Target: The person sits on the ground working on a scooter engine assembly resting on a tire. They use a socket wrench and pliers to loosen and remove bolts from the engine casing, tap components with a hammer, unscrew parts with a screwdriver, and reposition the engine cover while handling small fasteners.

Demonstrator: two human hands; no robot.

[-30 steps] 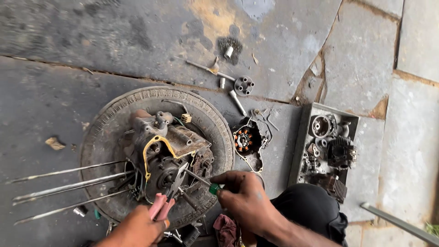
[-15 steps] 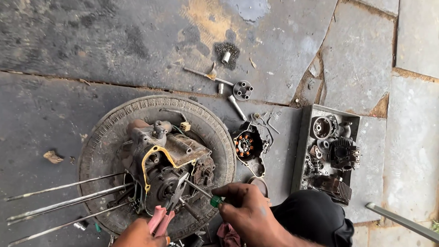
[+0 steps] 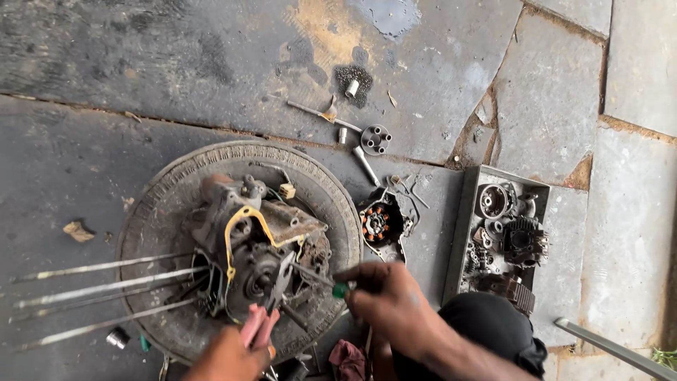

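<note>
You have a greasy grey cast-metal engine block (image 3: 257,243) lying inside a worn black rubber tyre (image 3: 151,219) on the stained stone floor (image 3: 176,63). A yellow gasket-like band (image 3: 243,222) loops over the casing, and four long bright steel studs (image 3: 106,289) jut out to the left across the tyre's ribbed tread.

Your left hand (image 3: 229,356), at the bottom edge, has its fingers closed round the pink-sleeved handles of steel pliers (image 3: 271,300), whose nose sits against the round hub of the block. Your right hand (image 3: 395,303) is curled tight on a green-handled screwdriver (image 3: 321,279); its thin shaft points left and meets the block just beside the plier jaws.

Just right of the tyre lies a dark round stator plate with copper-orange windings (image 3: 375,224), with bent wire beside it. Above that, on the floor, rest a small perforated steel disc (image 3: 375,139), a short metal cylinder (image 3: 352,88) and a slim rod-shaped tool (image 3: 317,113).

Further right, a rectangular grey metal tray (image 3: 469,197) holds oily gears and round engine parts. A dark red rag (image 3: 347,356) lies crumpled near your right wrist, and a pale metal bar (image 3: 613,349) slants across the lower right corner.
</note>
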